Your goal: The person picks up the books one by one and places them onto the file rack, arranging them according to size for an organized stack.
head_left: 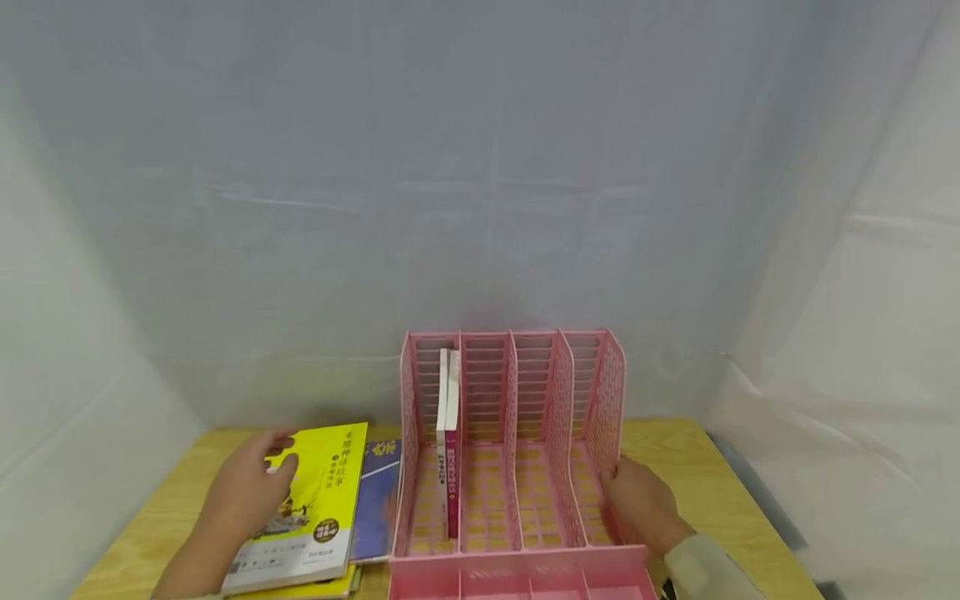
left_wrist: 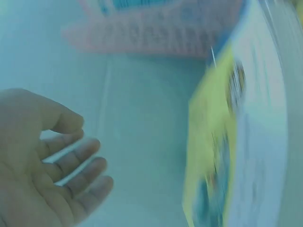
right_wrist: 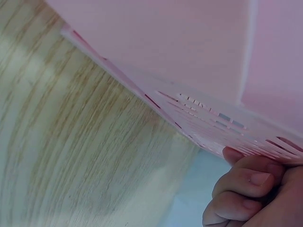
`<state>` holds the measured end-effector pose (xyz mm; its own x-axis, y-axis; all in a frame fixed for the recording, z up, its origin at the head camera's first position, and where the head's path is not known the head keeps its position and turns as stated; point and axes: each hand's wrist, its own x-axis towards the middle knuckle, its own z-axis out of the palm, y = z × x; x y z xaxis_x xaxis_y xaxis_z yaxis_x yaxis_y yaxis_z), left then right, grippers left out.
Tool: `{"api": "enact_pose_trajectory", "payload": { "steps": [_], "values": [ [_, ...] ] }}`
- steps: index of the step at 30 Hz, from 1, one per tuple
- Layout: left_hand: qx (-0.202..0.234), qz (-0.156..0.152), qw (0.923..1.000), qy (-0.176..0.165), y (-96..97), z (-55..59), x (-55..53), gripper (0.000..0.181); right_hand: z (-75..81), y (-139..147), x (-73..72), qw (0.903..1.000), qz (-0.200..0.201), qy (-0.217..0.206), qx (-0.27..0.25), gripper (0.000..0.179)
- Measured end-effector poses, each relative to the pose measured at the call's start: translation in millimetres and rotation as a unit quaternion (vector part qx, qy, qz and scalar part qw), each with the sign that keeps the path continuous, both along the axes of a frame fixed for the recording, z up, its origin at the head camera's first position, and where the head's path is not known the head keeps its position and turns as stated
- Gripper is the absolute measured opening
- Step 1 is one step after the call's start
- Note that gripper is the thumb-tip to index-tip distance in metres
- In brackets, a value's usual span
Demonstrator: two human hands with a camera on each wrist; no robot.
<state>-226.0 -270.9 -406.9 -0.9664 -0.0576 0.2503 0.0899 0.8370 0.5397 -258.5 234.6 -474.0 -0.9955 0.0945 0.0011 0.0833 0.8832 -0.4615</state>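
My left hand [head_left: 243, 487] hovers over the left part of a yellow-covered book [head_left: 333, 467] that lies on top of a stack. In the left wrist view the fingers of that hand [left_wrist: 57, 161] are spread and loosely bent, apart from the blurred yellow book [left_wrist: 208, 123]. A pink desktop file rack [head_left: 612, 392] with several upright slots stands to the right. My right hand [head_left: 643, 504] grips its right side wall low down. The right wrist view shows the curled fingers [right_wrist: 241, 182] against the slotted pink wall [right_wrist: 208, 127]; the thumb is not clearly seen.
Two thin books, one white-spined [head_left: 441, 442] and one magenta-spined [head_left: 452, 483], stand in the rack's leftmost slot. A blue book [head_left: 375, 508] pokes out from the stack beside the rack. A wooden table [head_left: 667, 437] bears everything, with pale sheeting [head_left: 480, 167] behind and at both sides.
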Motion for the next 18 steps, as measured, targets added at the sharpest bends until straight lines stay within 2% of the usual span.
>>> {"api": "enact_pose_trajectory", "payload": {
  "steps": [3,5,8,11,14,18],
  "values": [
    [-0.003,0.034,0.9970,-0.069,-30.8,-8.0,-7.0,0.054,-0.1,1.1,-1.2,1.0000,-0.004,-0.004,0.000,0.034],
    [-0.007,0.049,0.9921,-0.116,-48.1,-15.0,-10.3,0.061,-0.6,1.6,-2.0,1.0000,-0.004,-0.003,0.002,0.034],
    [-0.009,0.080,0.9788,-0.188,-66.5,-27.8,-12.8,0.079,-1.5,2.0,-1.9,1.0000,-0.001,0.000,0.001,0.035],
    [-0.012,0.108,0.9622,-0.250,-76.4,-40.1,-12.7,0.098,-2.9,2.1,-1.2,1.0000,0.006,0.006,0.000,0.035],
    [-0.011,0.110,0.9512,-0.288,-81.1,-49.0,-11.9,0.112,-4.2,2.0,0.1,0.9999,0.009,0.007,-0.001,0.034],
    [-0.009,0.079,0.9489,-0.305,-83.9,-56.1,-13.4,0.121,-5.0,2.3,1.3,1.0000,0.008,0.004,0.000,0.033]
  ]
}}
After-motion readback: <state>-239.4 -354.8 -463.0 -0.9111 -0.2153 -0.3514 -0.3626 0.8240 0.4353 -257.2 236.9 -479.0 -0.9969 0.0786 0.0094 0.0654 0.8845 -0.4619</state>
